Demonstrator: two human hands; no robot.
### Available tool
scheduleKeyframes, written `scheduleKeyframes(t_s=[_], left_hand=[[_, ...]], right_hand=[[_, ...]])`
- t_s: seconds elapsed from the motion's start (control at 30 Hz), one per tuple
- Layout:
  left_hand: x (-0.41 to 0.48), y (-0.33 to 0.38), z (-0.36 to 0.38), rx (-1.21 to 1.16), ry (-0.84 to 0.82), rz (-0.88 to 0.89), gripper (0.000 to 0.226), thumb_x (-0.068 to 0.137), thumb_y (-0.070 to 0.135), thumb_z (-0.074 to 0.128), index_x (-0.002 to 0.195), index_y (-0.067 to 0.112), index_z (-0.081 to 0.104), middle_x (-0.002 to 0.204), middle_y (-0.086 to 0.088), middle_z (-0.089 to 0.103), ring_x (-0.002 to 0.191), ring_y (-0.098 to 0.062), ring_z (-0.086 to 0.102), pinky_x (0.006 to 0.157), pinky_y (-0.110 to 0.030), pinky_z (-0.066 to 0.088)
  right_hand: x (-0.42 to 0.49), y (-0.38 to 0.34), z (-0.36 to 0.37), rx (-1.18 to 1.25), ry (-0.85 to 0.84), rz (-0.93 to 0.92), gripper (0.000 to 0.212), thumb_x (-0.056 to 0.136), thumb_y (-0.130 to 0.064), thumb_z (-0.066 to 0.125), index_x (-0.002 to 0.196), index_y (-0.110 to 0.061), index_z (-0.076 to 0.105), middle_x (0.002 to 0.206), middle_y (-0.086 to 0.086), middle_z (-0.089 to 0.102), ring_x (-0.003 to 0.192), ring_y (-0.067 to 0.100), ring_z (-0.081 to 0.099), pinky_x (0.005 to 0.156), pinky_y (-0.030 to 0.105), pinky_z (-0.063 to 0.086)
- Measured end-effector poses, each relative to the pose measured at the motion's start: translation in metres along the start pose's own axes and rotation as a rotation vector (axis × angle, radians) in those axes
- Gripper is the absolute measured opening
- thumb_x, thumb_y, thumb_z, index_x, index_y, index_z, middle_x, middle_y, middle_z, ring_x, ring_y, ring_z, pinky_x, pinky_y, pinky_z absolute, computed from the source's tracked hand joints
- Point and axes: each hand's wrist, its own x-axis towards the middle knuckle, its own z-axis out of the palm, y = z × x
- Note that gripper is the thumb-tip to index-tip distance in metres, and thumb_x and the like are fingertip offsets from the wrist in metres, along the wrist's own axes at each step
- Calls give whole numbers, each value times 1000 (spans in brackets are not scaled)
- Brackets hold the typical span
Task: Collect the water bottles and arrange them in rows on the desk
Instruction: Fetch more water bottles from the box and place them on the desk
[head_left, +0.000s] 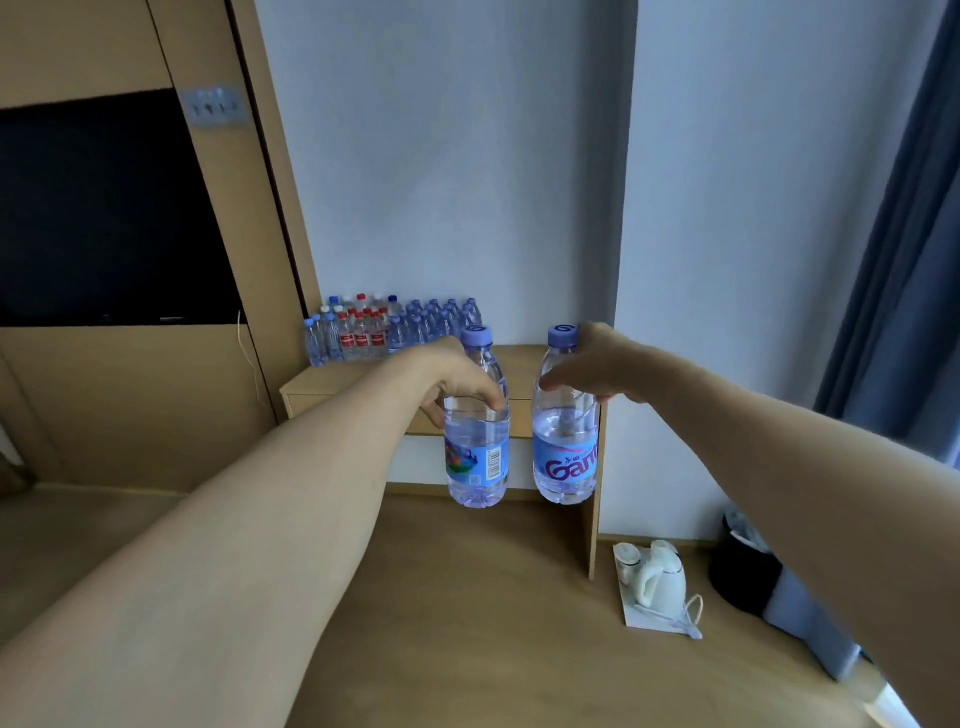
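Bottles (477, 452) upright, side by side — fingers (491, 399) round their shoulders

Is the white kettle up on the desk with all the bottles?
No, the white plastic kettle stands on the wooden floor, beside the light wooden desk.

Desk (337, 375): light wood, set against the wall. Holding: water bottles (400, 325), upright, packed in rows at rear left; red-capped bottles (363, 332) beside blue-capped bottles (441, 314).

Left hand (457, 384) grips left bottle (478, 457), right hand (597, 364) seemingly right bottle (563, 457).
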Motion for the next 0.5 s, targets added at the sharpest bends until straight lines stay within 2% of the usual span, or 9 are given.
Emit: scheduleKeyframes(t_s=[0.07,0.17,0.33,0.37,0.47,0.5], left_hand=[[18,-9,-7,-7,-1,-15,51,75,15,80,120,5,58,122,-10,59,111,-26,57,81,-40,56],[53,-24,-20,6,-4,-51,53,75,15,80,121,5,58,128,-9,55,118,-27,54,83,-40,56],[125,-38,-43,3,29,-96,68,70,17,84,129,4,51,134,-12,51,118,-31,54,85,-46,56],[141,-38,-47,-2,27,-106,68,72,17,83,130,3,50,136,-12,51,119,-31,53,87,-46,55],[191,-33,-59,-17,50,-111,69,73,16,82,131,3,48,136,-12,49,121,-31,52,89,-46,54],[208,-31,-62,-25,60,-108,68,72,15,83,129,3,48,134,-13,50,120,-31,52,88,-47,55]], right_hand=[[22,-6,11,-5,-23,-12,46,78,-19,77,116,-12,52,104,11,59,93,30,62,77,37,57],[58,-14,29,-5,-60,-44,30,79,-16,74,96,-23,51,102,10,58,97,31,62,85,43,56],[136,-25,55,26,-99,-75,51,80,-17,75,125,-17,52,105,8,56,92,28,60,84,40,56],[153,-26,58,18,-107,-82,48,81,-17,74,124,-17,53,105,8,57,93,28,60,85,41,55],[208,-28,63,16,-127,-90,26,82,-17,73,102,-19,57,111,10,58,98,30,61,87,42,55],[227,-28,65,18,-136,-95,28,82,-17,73,104,-19,56,112,9,59,95,28,61,84,39,56]])
